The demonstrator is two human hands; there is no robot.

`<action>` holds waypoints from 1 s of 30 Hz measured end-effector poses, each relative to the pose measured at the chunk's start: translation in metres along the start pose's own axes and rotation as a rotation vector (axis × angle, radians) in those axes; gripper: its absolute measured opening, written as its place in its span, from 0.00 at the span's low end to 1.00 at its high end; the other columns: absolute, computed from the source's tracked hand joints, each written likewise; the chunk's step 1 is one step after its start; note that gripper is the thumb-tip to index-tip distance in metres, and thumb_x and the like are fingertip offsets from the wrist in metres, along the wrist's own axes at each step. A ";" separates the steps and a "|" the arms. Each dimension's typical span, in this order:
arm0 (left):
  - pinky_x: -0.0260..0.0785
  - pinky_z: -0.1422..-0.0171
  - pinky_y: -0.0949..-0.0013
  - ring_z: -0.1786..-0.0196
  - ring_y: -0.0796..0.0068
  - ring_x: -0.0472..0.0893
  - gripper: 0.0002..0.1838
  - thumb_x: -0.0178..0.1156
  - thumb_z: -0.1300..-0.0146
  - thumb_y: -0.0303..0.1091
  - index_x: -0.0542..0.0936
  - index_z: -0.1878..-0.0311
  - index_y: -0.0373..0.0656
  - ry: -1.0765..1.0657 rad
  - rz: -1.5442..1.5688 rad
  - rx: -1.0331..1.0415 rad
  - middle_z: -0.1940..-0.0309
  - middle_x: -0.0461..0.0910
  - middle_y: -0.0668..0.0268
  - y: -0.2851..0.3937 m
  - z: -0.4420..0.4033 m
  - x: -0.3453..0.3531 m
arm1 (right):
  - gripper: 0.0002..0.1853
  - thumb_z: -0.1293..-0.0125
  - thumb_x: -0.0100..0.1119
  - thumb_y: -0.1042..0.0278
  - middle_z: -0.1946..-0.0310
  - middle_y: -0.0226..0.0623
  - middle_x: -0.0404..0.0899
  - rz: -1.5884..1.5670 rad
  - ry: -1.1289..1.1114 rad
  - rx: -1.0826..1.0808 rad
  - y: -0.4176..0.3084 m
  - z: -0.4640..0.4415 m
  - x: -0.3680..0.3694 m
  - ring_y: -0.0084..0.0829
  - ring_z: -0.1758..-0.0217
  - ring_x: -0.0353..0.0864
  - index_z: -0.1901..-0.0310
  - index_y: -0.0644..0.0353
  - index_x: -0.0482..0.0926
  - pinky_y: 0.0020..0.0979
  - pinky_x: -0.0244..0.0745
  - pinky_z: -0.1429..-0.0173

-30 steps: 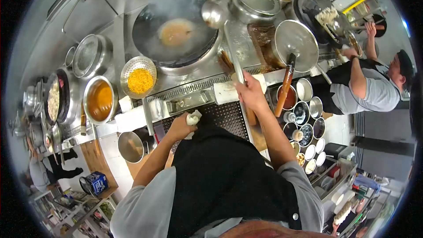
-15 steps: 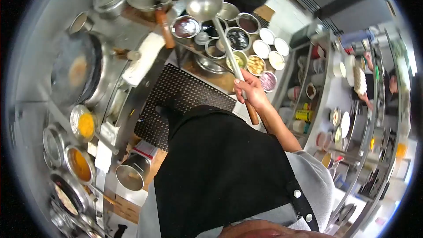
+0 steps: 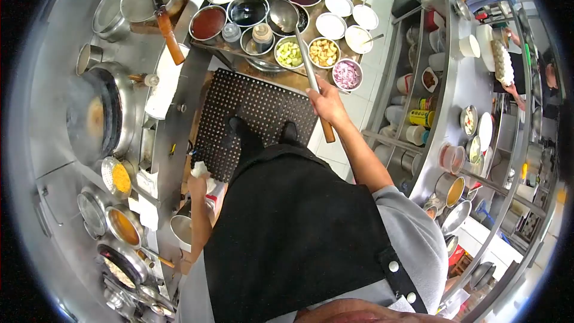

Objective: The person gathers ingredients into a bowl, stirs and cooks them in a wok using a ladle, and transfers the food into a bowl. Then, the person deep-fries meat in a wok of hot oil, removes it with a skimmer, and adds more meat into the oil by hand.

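By the clustered bowls, right hand (image 3: 328,105) has its fingers wrapped round the handle of the ladle (image 3: 283,17), scoop over a dark-filled bowl (image 3: 308,22); can't tell if it touches the contents. Handle runs between green-vegetable bowl (image 3: 289,68) and yellow-chunk bowl (image 3: 325,67), with purple-onion bowl (image 3: 347,90) just beside the latter. Left hand (image 3: 197,186), low near the stove side, grips a crumpled white cloth (image 3: 200,170), well apart from the steaming wok (image 3: 111,116).

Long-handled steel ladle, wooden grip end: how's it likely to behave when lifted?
The ladle is probably stiff, given its straight metal shaft. Likely bowl-heavy: the right hand grips near the wooden end, far from the bowl. That rounded bowl may twist sideways if the grip loosens.
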State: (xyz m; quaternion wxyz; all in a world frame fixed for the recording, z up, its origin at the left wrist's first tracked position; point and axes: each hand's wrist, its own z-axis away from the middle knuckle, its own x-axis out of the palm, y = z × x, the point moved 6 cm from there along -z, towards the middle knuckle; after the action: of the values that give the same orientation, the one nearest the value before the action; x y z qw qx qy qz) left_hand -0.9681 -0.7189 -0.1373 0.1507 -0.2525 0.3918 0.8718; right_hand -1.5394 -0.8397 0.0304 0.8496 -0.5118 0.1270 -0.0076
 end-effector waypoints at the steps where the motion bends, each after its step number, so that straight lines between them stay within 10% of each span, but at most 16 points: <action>1: 0.79 0.50 0.56 0.57 0.54 0.88 0.20 0.69 0.48 0.32 0.85 0.51 0.33 0.005 -0.050 -0.016 0.59 0.89 0.52 0.030 0.016 -0.002 | 0.28 0.27 0.59 0.68 0.79 0.26 0.72 -0.008 -0.006 0.011 0.001 0.002 0.001 0.19 0.82 0.69 0.27 0.59 0.72 0.26 0.66 0.77; 11: 0.76 0.42 0.61 0.48 0.59 0.86 0.30 0.71 0.47 0.27 0.78 0.39 0.32 0.032 -0.215 0.062 0.47 0.85 0.51 0.074 0.064 -0.010 | 0.24 0.25 0.59 0.67 0.78 0.24 0.71 -0.310 -0.090 0.099 0.013 -0.006 0.019 0.18 0.83 0.68 0.30 0.59 0.73 0.25 0.64 0.78; 20: 0.77 0.56 0.66 0.62 0.72 0.85 0.18 0.71 0.41 0.28 0.85 0.47 0.37 -0.033 0.506 -0.018 0.60 0.87 0.64 0.143 0.044 -0.053 | 0.28 0.25 0.59 0.68 0.77 0.25 0.70 -0.333 -0.198 -0.063 -0.115 0.026 0.067 0.19 0.82 0.68 0.26 0.58 0.68 0.24 0.65 0.79; 27: 0.81 0.64 0.63 0.66 0.65 0.87 0.22 0.70 0.36 0.29 0.79 0.40 0.35 0.041 1.095 0.001 0.59 0.86 0.59 0.117 -0.035 -0.168 | 0.34 0.27 0.60 0.74 0.66 0.26 0.79 0.002 -0.522 -0.496 -0.195 -0.006 0.371 0.15 0.74 0.73 0.21 0.61 0.62 0.19 0.70 0.72; 30: 0.79 0.71 0.62 0.69 0.65 0.85 0.19 0.61 0.26 0.43 0.77 0.42 0.39 0.038 1.173 -0.105 0.62 0.84 0.58 0.103 -0.068 -0.228 | 0.33 0.28 0.60 0.74 0.52 0.39 0.85 0.318 -0.650 -0.804 -0.179 -0.047 0.531 0.25 0.59 0.80 0.23 0.64 0.63 0.27 0.76 0.53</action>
State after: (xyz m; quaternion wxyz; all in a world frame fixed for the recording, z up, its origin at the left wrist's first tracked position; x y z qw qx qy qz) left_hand -0.8052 -0.8516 0.0138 -0.3766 -0.0161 0.4251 0.8229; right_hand -1.0149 -1.0417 0.0555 0.5730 -0.7471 -0.0736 0.3289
